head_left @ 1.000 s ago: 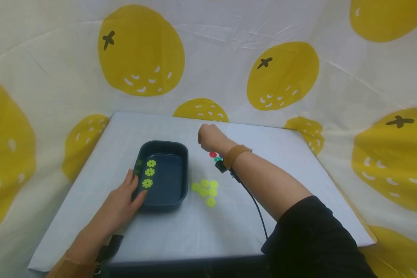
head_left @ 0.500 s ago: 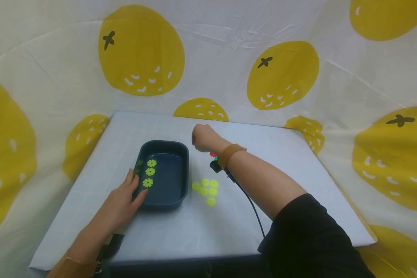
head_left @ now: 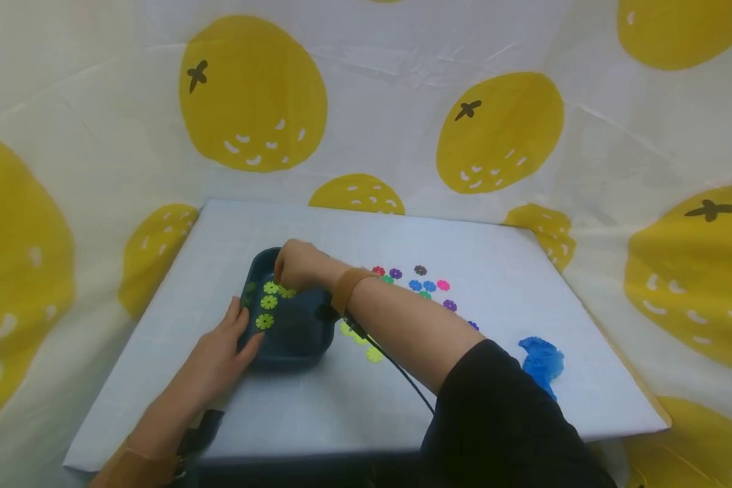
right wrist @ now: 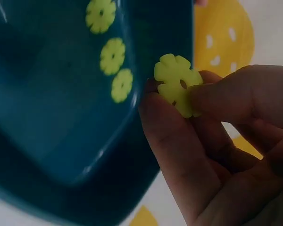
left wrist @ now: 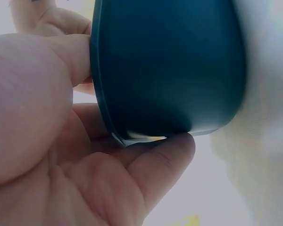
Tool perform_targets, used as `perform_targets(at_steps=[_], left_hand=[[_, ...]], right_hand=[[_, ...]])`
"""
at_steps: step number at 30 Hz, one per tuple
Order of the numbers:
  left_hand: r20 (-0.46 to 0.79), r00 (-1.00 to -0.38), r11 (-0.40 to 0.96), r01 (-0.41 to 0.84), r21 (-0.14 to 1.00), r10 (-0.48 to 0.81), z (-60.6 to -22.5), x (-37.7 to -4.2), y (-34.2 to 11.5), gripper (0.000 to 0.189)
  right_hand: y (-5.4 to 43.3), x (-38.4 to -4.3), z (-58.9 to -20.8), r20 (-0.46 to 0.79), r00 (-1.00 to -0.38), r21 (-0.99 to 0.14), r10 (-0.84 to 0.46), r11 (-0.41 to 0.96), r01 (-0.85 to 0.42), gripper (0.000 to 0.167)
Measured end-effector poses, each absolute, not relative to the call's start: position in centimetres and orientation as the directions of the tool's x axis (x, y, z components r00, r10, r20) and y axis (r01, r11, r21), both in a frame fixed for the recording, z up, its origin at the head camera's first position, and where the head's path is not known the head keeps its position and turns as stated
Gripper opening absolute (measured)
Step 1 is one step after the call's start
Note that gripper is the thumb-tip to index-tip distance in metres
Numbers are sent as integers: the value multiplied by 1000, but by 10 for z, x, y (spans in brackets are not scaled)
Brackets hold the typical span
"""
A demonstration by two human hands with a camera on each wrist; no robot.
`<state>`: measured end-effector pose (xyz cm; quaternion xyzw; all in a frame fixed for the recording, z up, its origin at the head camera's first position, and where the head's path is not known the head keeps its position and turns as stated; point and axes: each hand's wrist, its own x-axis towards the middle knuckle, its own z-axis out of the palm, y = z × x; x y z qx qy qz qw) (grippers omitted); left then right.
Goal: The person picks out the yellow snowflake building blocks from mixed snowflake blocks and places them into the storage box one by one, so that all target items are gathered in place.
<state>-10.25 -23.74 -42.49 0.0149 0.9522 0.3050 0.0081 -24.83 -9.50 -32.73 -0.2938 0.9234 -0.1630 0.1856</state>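
While my left hand (head_left: 219,342) holds the deep dark-teal rectangular tray (head_left: 299,332) by its left edge, my right hand (head_left: 301,264) pinches a yellow-green flower-shaped disc (right wrist: 172,75) just right of the three matching discs (head_left: 269,302) lined far-to-near along that edge.

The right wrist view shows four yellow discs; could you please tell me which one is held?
The disc pinched in the right hand; the other three lie in a row on the tray floor.
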Motion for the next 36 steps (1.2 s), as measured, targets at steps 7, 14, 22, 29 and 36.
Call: perform_targets(at_steps=[7,14,22,29,36], left_hand=[[22,-999,815,47,578,43,-426,-104,-236,71],[-8,-1000,811,19,585,29,-428,-104,-237,72],[-6,-1000,810,16,586,24,-429,-105,-237,72],[-2,-1000,809,15,587,20,-430,-105,-237,73],[11,-1000,806,23,591,20,-429,-105,-238,72]], right_hand=[[-116,-243,-335,-322,-731,-393,-601,788,-475,28],[-116,-244,-353,-340,-764,-461,-548,806,-372,23],[-116,-244,-372,-287,-811,-439,-510,822,-362,12],[-111,-243,-384,-290,-826,-456,-483,829,-324,13],[-112,-242,-385,-294,-834,-469,-467,831,-299,5]])
